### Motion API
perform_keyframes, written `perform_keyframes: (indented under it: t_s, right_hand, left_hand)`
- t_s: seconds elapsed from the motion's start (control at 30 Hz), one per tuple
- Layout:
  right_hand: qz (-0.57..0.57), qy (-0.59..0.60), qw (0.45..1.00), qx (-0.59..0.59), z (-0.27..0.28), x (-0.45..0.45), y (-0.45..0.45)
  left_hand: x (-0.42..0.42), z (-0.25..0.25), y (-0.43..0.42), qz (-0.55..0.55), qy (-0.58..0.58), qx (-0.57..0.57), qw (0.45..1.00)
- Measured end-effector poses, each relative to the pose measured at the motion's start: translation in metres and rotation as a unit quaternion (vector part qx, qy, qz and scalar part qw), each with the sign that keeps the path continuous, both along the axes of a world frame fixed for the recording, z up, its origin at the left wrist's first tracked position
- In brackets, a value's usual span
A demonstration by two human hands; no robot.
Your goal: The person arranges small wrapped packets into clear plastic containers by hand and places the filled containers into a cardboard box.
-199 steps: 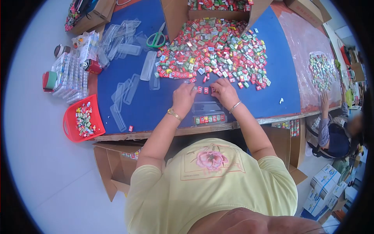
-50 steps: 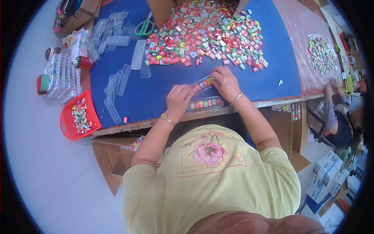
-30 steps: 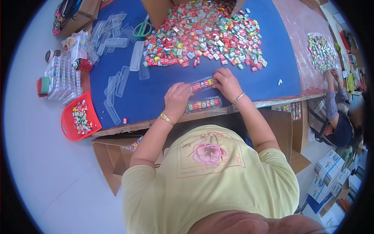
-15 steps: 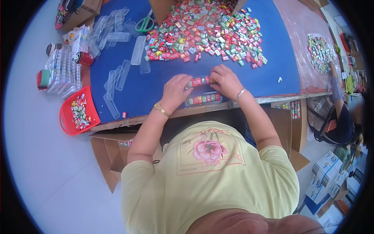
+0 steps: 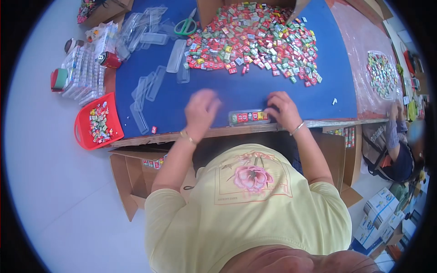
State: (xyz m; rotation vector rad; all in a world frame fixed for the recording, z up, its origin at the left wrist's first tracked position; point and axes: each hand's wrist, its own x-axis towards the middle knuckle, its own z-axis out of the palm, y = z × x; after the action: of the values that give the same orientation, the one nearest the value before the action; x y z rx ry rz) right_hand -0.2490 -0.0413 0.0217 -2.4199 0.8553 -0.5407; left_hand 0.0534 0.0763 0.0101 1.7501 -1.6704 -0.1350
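A clear plastic tray (image 5: 233, 118) lies at the table's front edge with a row of small printed blocks (image 5: 249, 117) in it, red, green and yellow. My right hand (image 5: 285, 110) is at the tray's right end, thumb and fingers apart, the thumb close to or touching the tray. To the left of the tray, my left hand (image 5: 201, 109) is over the table, blurred by motion. Its thumb stands away from the fingers, and nothing shows between them. A large pile of similar blocks (image 5: 255, 43) lies beyond both hands.
Green-handled scissors (image 5: 185, 27) and clear plastic lids or trays (image 5: 176, 56) lie at the back left. A red scoop-like bin (image 5: 119, 120) of blocks sits at the left edge. Open cardboard boxes (image 5: 334, 144) stand below the table. Another person's arm (image 5: 392, 132) is at far right.
The row of blocks pinched between both hands is no longer held; one filled tray shows at the front edge. My hands have moved apart, the left down, the right to the tray's end.
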Motion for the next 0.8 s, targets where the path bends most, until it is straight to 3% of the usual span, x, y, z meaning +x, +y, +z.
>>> perform_keyframes:
  t_s: [0.1,0.13,0.2,0.23,0.33,0.4,0.43,0.5,0.63,0.7,0.8]
  right_hand:
    - [-0.075,0.039,0.996,0.014,-0.018,-0.002,-0.008]
    - [-0.080,0.053,0.995,0.015,-0.017,0.001,-0.007]
    - [-0.094,0.082,0.992,0.014,-0.013,0.002,-0.008]
    - [-0.096,0.083,0.992,0.009,-0.013,0.000,-0.010]
    - [-0.090,0.043,0.995,0.012,-0.016,-0.004,-0.012]
    - [-0.099,0.028,0.994,0.021,-0.014,-0.002,-0.017]
    - [-0.107,0.014,0.994,0.031,-0.012,-0.001,-0.020]
    - [-0.115,0.001,0.992,0.043,-0.008,0.004,-0.026]
    - [-0.101,-0.035,0.994,0.012,-0.001,0.040,-0.057]
    - [-0.118,-0.074,0.990,0.031,-0.004,0.065,-0.071]
    - [-0.108,-0.010,0.994,-0.018,-0.007,0.097,-0.082]
  left_hand:
    - [0.049,0.015,-0.050,0.192,-0.114,-0.008,0.975]
    - [0.064,0.009,-0.060,0.194,-0.113,-0.010,0.974]
    - [0.090,-0.011,-0.072,0.239,-0.161,0.167,0.943]
    - [0.100,-0.018,-0.070,0.237,-0.158,0.162,0.945]
    - [0.109,-0.034,-0.053,0.221,-0.083,0.169,0.957]
    - [0.100,-0.027,-0.030,0.243,0.048,0.127,0.960]
    - [0.092,-0.022,-0.022,0.242,0.047,0.125,0.961]
    - [0.057,0.000,-0.014,0.190,0.020,-0.034,0.981]
    - [0.018,-0.006,-0.022,0.074,0.021,-0.018,0.997]
    - [0.010,-0.021,-0.033,-0.059,-0.104,-0.011,0.993]
    - [-0.009,-0.012,-0.033,-0.128,-0.109,0.007,0.986]
